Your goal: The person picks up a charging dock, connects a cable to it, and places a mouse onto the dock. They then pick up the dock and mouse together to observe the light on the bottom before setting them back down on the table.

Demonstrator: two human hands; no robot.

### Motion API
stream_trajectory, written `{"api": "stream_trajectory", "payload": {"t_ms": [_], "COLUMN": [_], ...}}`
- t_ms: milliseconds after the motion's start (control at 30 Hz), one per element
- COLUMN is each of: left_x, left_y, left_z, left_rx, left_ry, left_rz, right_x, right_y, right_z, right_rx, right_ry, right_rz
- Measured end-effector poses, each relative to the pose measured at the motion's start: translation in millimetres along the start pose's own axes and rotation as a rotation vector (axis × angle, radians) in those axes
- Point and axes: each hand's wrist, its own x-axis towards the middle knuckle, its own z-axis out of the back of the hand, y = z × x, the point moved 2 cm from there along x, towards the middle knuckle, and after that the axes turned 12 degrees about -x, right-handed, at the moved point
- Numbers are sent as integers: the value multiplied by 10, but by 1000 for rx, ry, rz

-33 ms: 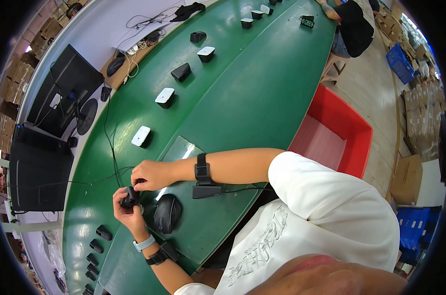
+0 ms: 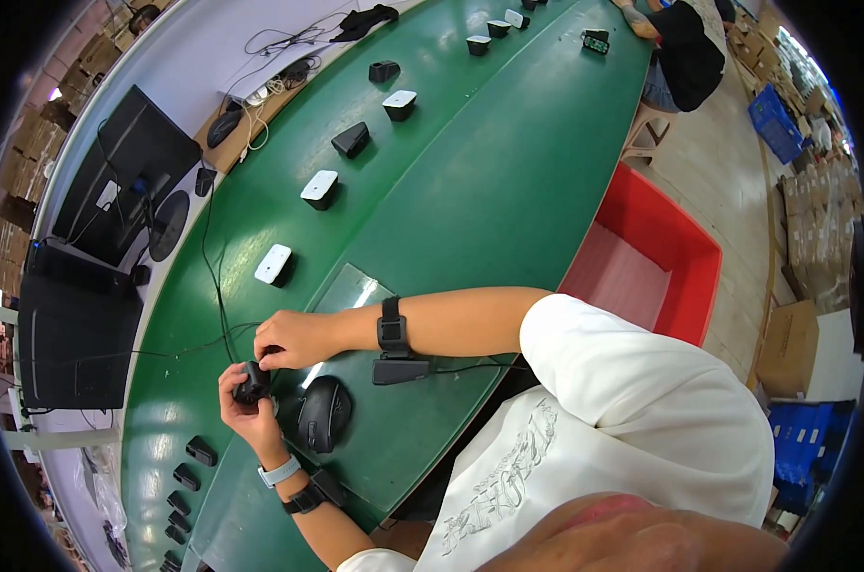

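1 rounded blk plastic device point(image 2: 252, 385) nr curved blk mouse point(image 2: 324, 415): L hand point(image 2: 250, 418) grasping, R hand point(image 2: 289, 339) grip unclear; slack hold = poss. drop.

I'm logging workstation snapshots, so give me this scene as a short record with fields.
Left hand: holds a black rounded object
Right hand: bent fingers at that object's edge; exact contact hidden
Nearby: black curved computer mouse
Surface: glossy green tabletop
Farther along: white-topped black boxy unit, among others
Beside table: red plastic bin
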Motion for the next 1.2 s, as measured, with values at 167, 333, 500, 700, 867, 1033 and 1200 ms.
{"api": "stream_trajectory", "payload": {"t_ms": [167, 333, 500, 700, 867, 1033, 1200], "left_x": [-4, 0, 12, 40, 24, 46, 37], "left_y": [-10, 2, -34, -94, 124, 178, 203], "left_z": [-5, 6, -36, -150, 186, 246, 373], "left_rx": [6, 15, 69, 185, 238, -93, -253], "left_ry": [11, 5, 36, 22, -202, -343, -385], "left_rz": [-15, -22, -11, 0, 19, 104, 125], "right_x": [2, 10, 1, 3, -13, -166, -195], "right_y": [3, 41, 104, 131, 469, 361, 358], "right_z": [13, 45, 70, 60, 217, -31, -140], "right_rx": [225, 236, 225, 177, -433, -95, -141], "right_ry": [-8, -23, -21, -30, -484, 324, 452], "right_rz": [-92, -81, -121, -149, 332, 439, 516]}}
